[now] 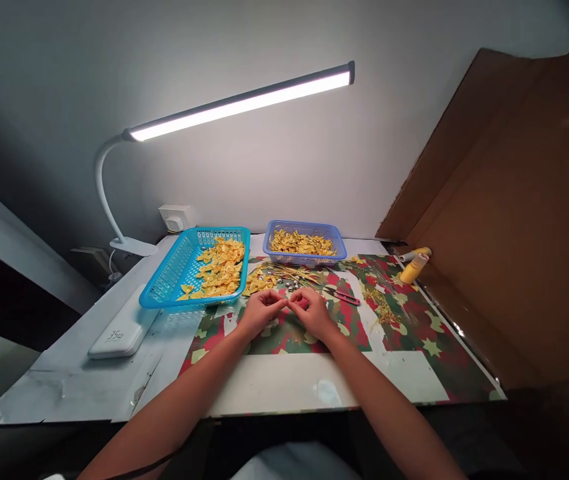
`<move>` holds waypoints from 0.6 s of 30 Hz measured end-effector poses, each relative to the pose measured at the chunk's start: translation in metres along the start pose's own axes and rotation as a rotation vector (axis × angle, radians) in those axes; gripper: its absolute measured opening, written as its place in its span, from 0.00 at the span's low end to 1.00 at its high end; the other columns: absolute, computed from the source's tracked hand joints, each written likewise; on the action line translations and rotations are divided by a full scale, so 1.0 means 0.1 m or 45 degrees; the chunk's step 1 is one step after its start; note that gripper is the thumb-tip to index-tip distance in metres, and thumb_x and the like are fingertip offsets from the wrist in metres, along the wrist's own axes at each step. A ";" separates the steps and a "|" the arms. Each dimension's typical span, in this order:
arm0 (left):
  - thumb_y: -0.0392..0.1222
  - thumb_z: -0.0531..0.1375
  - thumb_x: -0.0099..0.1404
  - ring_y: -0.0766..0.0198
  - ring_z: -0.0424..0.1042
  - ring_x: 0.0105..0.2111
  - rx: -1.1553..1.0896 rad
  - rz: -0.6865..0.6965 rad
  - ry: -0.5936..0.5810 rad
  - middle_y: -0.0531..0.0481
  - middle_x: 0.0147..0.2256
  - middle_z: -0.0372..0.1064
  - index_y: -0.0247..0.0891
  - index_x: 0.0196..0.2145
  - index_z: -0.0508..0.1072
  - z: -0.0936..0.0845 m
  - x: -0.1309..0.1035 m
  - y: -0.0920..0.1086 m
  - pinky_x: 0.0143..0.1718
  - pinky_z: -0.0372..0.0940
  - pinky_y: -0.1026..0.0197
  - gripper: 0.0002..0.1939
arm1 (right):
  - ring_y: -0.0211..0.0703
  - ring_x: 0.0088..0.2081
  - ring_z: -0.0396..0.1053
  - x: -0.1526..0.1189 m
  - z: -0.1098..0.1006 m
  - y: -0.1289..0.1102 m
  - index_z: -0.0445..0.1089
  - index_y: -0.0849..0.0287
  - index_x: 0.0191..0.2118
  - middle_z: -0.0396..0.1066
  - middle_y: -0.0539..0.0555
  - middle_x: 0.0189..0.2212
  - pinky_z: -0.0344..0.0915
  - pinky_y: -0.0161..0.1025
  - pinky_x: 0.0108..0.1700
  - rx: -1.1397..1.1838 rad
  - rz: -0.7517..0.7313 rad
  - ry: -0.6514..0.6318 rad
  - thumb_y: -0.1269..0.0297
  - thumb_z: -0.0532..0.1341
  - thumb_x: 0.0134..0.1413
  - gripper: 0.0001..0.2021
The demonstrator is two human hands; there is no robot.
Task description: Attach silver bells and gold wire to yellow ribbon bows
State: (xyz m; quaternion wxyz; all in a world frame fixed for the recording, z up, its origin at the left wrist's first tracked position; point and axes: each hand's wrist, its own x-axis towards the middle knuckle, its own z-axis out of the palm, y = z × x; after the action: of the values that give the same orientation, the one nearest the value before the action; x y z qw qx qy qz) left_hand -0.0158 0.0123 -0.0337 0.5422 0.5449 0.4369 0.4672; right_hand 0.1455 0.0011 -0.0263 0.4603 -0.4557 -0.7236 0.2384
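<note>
My left hand (pixel 263 311) and my right hand (pixel 309 311) meet fingertip to fingertip over the patterned mat, both pinched. Whatever lies between the fingertips is too small to make out. Just beyond the hands are small silvery pieces (pixel 292 286), a loose heap of gold bows (pixel 258 281) and a bundle of thin gold strips (pixel 295 273). To the left, a blue basket (pixel 164 280) holds many gold bows (pixel 222 267). Behind the hands, a purple basket (pixel 304 259) is filled with more gold pieces (pixel 302 243).
A pink-handled cutter (pixel 347 298) lies right of my hands, with gold thread scraps (pixel 383 308) beyond it. Yellow thread spools (pixel 414 268) stand near a cardboard wall (pixel 504 200). A white power bank (pixel 119 333) lies at left, below a lit lamp (pixel 244 103).
</note>
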 end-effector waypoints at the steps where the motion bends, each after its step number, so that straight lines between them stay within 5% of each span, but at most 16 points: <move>1: 0.54 0.69 0.47 0.72 0.60 0.15 -0.005 0.001 0.003 0.55 0.17 0.67 0.34 0.24 0.71 -0.01 0.00 -0.01 0.17 0.52 0.69 0.20 | 0.42 0.33 0.66 0.00 0.01 0.00 0.68 0.57 0.26 0.71 0.51 0.27 0.61 0.39 0.37 0.018 0.005 0.010 0.64 0.62 0.53 0.07; 18: 0.51 0.72 0.39 0.70 0.64 0.21 -0.061 0.172 0.062 0.56 0.20 0.65 0.35 0.23 0.68 -0.04 -0.12 0.01 0.24 0.60 0.67 0.21 | 0.42 0.28 0.66 -0.16 0.18 0.02 0.66 0.58 0.24 0.69 0.51 0.24 0.62 0.39 0.34 -0.006 -0.059 0.143 0.59 0.60 0.52 0.10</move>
State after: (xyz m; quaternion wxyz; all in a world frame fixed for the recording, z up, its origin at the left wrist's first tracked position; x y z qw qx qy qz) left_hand -0.0221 0.0010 -0.0333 0.5114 0.5486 0.4009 0.5261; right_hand 0.1329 -0.0102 -0.0434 0.5046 -0.4526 -0.7076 0.1998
